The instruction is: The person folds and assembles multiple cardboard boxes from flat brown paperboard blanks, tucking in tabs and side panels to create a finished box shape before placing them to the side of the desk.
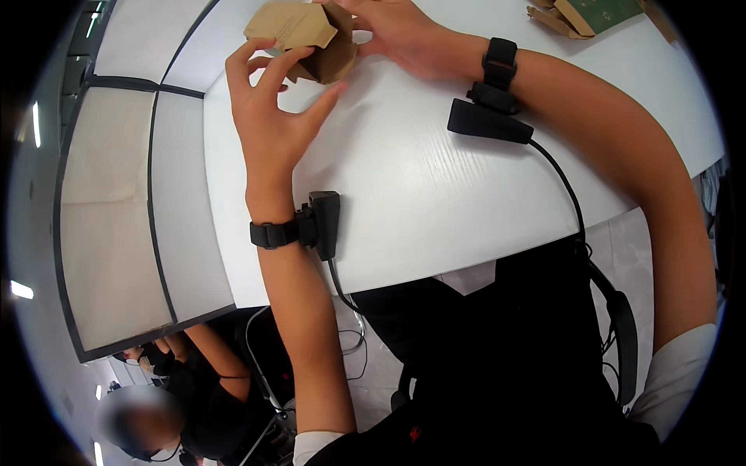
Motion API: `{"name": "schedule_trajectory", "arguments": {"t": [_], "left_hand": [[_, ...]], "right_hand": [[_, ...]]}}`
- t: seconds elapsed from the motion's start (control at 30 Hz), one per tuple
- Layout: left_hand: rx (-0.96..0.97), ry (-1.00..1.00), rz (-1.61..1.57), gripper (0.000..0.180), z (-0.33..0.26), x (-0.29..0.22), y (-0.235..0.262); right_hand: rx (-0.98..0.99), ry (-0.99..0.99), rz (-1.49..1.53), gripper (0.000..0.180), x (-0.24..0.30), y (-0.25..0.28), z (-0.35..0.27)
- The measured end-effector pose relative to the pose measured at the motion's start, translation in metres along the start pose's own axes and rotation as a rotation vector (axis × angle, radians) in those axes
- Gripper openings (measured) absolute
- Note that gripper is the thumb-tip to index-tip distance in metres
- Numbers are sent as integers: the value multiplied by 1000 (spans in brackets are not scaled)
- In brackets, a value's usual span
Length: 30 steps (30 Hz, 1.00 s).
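A small brown cardboard box (289, 28) is between my hands at the top of the view, over the far part of the white table. Its flaps stand open on the right side, showing a shadowed inside. My left hand (268, 109) grips the box from the near left, fingers curled on its near side and thumb extended toward the lower flap. On the right, my right hand (404, 35) holds the flap side; some of its fingers are hidden behind the cardboard or cut off by the top edge. Each wrist wears a black strap with a small black cabled device.
Another box, green and brown (594, 14) with torn-looking flaps, lies at the far right of the white table (404, 186). A dark-framed partition (151, 194) borders the table's left side. Beyond it sits another person (202, 388). Black cables (563, 175) hang from my wrists.
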State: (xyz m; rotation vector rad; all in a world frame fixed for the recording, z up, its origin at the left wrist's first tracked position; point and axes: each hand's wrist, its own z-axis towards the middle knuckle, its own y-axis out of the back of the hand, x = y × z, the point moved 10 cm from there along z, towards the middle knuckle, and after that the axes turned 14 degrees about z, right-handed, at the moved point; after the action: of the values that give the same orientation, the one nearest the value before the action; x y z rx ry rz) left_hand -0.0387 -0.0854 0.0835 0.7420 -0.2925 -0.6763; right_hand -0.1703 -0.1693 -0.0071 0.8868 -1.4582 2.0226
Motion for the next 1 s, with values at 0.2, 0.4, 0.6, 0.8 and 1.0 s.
{"name": "schedule_trajectory", "arguments": {"t": [0.2,0.4,0.6,0.8,1.0], "left_hand": [[-48,-11,100,19,-2,3,-1],[-215,94,-76,15,-5,14,11],[-266,216,-183,16,-6,14,12],[-315,155,-75,15,-9,14,19],[-174,117,105,22,-3,-6,5]], "right_hand": [[49,-6,-45,29,-5,-3,0],[267,95,-5,52,14,-38,-15],[257,19,-109,76,5,-37,-25],[282,88,-118,66,3,-41,-22],[298,123,-148,66,3,-40,-22]]}}
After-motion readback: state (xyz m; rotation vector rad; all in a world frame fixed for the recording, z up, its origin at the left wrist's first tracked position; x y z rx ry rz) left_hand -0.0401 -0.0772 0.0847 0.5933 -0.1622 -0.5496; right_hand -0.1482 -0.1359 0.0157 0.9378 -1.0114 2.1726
